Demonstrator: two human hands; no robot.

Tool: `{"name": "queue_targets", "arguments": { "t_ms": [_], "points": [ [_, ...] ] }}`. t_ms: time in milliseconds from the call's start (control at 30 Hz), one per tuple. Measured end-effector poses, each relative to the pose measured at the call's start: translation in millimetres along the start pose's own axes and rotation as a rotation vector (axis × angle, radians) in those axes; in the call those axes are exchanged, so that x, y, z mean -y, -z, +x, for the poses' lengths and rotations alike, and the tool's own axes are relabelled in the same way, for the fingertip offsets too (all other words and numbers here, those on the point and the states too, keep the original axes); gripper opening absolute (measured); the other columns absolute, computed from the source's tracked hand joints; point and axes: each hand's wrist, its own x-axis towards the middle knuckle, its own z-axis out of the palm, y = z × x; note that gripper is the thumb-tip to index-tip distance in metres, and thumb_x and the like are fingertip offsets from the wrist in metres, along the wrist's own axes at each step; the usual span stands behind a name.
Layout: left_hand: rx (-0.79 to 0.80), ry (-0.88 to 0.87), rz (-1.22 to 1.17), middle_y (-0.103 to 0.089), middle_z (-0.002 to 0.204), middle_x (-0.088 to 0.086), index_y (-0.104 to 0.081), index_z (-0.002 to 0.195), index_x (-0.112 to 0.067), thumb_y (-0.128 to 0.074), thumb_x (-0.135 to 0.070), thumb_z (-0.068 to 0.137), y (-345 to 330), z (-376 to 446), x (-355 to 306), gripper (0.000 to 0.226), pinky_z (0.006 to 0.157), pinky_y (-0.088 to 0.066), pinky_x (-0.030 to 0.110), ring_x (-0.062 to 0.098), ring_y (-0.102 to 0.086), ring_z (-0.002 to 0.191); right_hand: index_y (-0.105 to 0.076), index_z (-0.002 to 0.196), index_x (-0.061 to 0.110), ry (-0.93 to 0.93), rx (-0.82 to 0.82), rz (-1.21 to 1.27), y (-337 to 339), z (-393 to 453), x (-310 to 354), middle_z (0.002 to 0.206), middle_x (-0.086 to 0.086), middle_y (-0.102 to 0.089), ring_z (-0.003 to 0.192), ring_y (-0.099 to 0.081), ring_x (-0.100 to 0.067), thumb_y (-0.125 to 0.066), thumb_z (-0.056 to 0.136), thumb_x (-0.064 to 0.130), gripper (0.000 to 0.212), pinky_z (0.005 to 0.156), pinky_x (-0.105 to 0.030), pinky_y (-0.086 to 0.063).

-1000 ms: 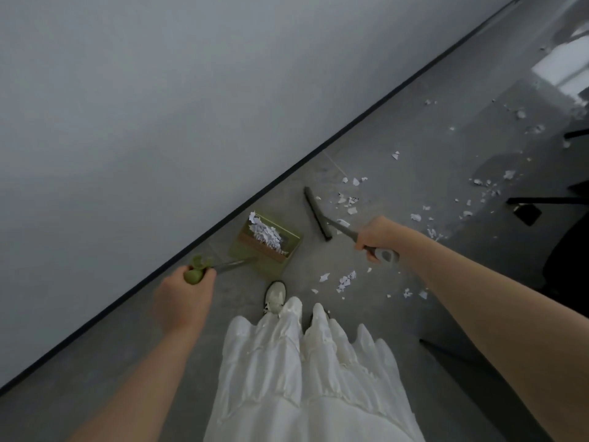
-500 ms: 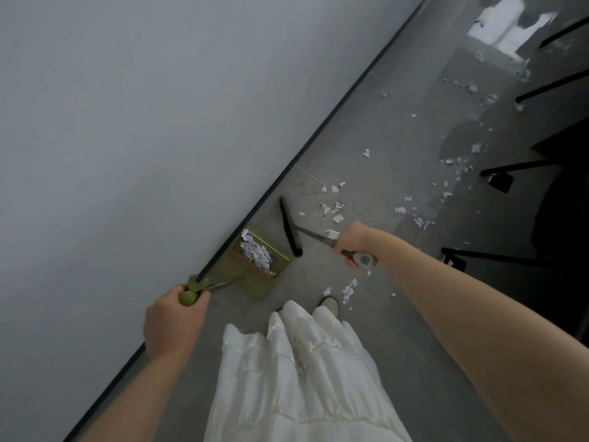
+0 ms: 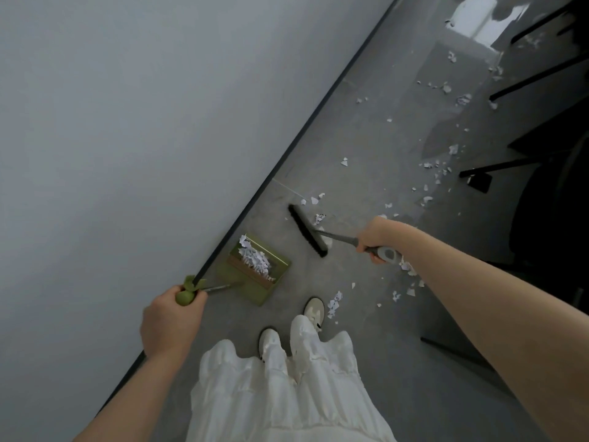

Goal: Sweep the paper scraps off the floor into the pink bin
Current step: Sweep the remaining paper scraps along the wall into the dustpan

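My left hand (image 3: 172, 317) grips the green handle of a long-handled green dustpan (image 3: 280, 266), which stands on the grey floor close to the wall. A heap of white paper scraps (image 3: 255, 258) lies inside the pan. My right hand (image 3: 377, 237) holds the grey handle of a broom whose black head (image 3: 307, 230) rests on the floor just right of the pan. Loose scraps (image 3: 334, 301) lie by my right shoe, and more scraps (image 3: 438, 173) are scattered farther back. No pink bin is in view.
A white wall (image 3: 127, 122) with a dark baseboard (image 3: 296, 138) runs diagonally on the left. Black furniture legs (image 3: 497, 165) stand on the right among the scraps. My white shoes (image 3: 314, 309) and white skirt (image 3: 280, 393) fill the lower middle.
The view has swung, so wall and floor sit steeper in frame. My feet have stepped forward; both shoes now show. The broom head sits slightly farther from the pan. Both grips are unchanged.
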Motion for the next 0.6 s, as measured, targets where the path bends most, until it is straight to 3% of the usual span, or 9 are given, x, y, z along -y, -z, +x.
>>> {"name": "queue_targets", "arguments": {
  "t_ms": [133, 233, 333, 433, 533, 600],
  "points": [
    [-0.008, -0.016, -0.018, -0.057, 0.055, 0.004, -0.059, 0.06, -0.014, -0.072, -0.028, 0.082, -10.7, -1.8, -27.1, 0.03, 0.053, -0.04, 0.03, 0.023, -0.052, 0.056, -0.062, 0.081, 0.007, -0.048, 0.012, -0.249, 15.6, 6.2, -15.5, 0.063, 0.001, -0.058, 0.052, -0.051, -0.012, -0.057, 0.088, 0.014, 0.012, 0.046, -0.019, -0.04],
    [-0.006, -0.023, -0.024, -0.056, 0.055, 0.005, -0.059, 0.059, -0.013, -0.073, -0.028, 0.082, -22.0, -2.8, -48.0, 0.031, 0.052, -0.038, 0.03, 0.024, -0.051, 0.057, -0.07, 0.103, 0.004, -0.051, 0.055, -0.309, 31.8, 8.7, -34.5, 0.071, -0.001, -0.064, 0.05, -0.053, -0.012, -0.058, 0.085, 0.015, 0.025, 0.045, -0.016, -0.042],
    [0.0, -0.041, -0.021, -0.056, 0.056, 0.003, -0.058, 0.059, -0.015, -0.073, -0.028, 0.081, -31.5, -3.1, -66.4, 0.03, 0.054, -0.037, 0.031, 0.025, -0.051, 0.057, -0.067, 0.115, 0.004, -0.038, 0.102, -0.316, 54.3, -0.9, -45.3, 0.078, -0.002, -0.063, 0.046, -0.05, -0.005, -0.058, 0.088, 0.019, 0.032, 0.045, -0.009, -0.039],
    [0.006, -0.082, -0.01, -0.054, 0.055, 0.002, -0.058, 0.059, -0.016, -0.075, -0.028, 0.081, -38.2, -3.4, -79.9, 0.03, 0.055, -0.037, 0.032, 0.027, -0.05, 0.057, -0.069, 0.106, 0.003, -0.056, 0.131, -0.328, 62.3, 1.6, -57.4, 0.076, -0.003, -0.063, 0.035, -0.045, -0.002, -0.054, 0.091, 0.021, 0.028, 0.046, -0.003, -0.038],
    [0.021, -0.118, 0.009, -0.056, 0.055, 0.003, -0.061, 0.061, -0.016, -0.075, -0.03, 0.081, -41.4, -3.6, -88.7, 0.028, 0.053, -0.038, 0.031, 0.025, -0.051, 0.056, -0.066, 0.083, 0.005, -0.049, 0.156, -0.422, 62.4, 10.8, -68.4, 0.056, 0.002, -0.061, 0.036, -0.048, -0.004, -0.059, 0.087, 0.022, 0.02, 0.055, -0.013, -0.041],
    [0.024, -0.122, 0.017, -0.058, 0.056, 0.004, -0.062, 0.061, -0.016, -0.074, -0.031, 0.081, -42.4, -3.6, -90.8, 0.027, 0.052, -0.039, 0.03, 0.024, -0.053, 0.057, -0.067, 0.084, 0.01, -0.066, 0.126, -0.413, 62.6, 15.4, -71.5, 0.06, 0.0, -0.062, 0.045, -0.051, -0.011, -0.062, 0.086, 0.021, 0.012, 0.059, -0.02, -0.045]
  ]
}}
